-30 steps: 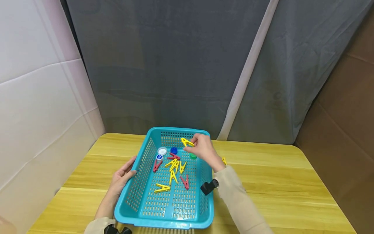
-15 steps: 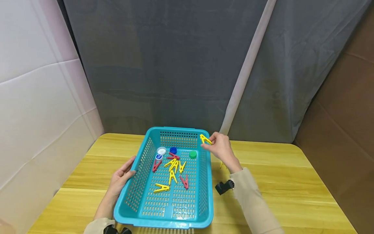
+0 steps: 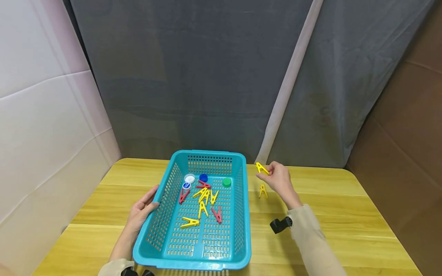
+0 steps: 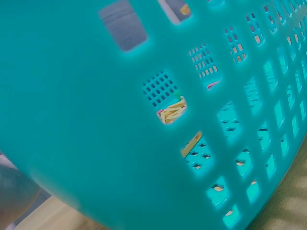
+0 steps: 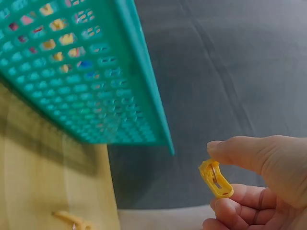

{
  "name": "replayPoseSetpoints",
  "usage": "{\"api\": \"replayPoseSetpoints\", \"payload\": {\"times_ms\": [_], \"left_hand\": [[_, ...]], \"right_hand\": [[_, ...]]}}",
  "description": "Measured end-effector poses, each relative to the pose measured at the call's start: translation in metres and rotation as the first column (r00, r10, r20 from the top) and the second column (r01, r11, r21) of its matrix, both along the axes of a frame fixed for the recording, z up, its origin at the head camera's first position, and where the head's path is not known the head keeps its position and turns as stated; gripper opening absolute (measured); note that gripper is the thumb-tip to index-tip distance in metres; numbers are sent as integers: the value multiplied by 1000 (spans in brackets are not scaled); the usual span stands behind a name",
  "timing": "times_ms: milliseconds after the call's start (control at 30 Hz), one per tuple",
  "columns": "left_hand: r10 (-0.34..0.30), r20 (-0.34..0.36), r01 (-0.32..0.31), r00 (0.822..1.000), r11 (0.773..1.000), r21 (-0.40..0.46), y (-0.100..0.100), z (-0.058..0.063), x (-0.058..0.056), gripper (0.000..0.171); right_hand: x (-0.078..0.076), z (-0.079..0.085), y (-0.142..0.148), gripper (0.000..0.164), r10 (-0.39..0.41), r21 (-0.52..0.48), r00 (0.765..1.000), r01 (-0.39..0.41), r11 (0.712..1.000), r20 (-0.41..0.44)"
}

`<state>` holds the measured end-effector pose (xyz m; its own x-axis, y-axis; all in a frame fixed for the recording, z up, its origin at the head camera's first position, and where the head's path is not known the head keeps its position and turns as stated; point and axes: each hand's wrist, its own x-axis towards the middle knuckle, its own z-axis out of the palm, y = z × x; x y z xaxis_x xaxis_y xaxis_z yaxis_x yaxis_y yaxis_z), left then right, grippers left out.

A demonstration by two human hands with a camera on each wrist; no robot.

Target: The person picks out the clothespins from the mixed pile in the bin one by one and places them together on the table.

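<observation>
Presently, the blue basket contains at least five yellow clips, three red clips and four caps. One yellow clip on the desk lies near the basket's right side. Right hand, raised above the desk, has its grip pinching one further yellow clip, while left hand rests against the basket's left side, fingers extended

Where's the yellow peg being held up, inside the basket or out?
Out: the yellow peg is in the right grip, beside the basket, with a gap between peg and basket.
</observation>
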<state>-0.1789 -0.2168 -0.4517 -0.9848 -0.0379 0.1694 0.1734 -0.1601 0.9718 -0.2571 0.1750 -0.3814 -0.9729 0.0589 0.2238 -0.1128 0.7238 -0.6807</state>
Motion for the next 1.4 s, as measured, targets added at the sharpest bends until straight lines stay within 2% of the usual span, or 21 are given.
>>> {"api": "replayPoseSetpoints", "payload": {"times_ms": [167,800,1100,1400], "left_hand": [[-4,-17,5,1000,1000,9,-1,0,1,51],[0,12,0,1000,1000,12,0,1,1,53],[-5,5,5,1000,1000,5,-1,1,1,53],[7,24,-7,1000,1000,-7,0,2,0,54]], "right_hand": [[1,-12,12,30,-38,6,999,38,999,11],[4,-64,41,29,-125,16,992,126,992,-23],[5,-80,46,30,-131,-4,991,131,991,20],[3,-95,47,32,-166,26,983,164,986,74]]}}
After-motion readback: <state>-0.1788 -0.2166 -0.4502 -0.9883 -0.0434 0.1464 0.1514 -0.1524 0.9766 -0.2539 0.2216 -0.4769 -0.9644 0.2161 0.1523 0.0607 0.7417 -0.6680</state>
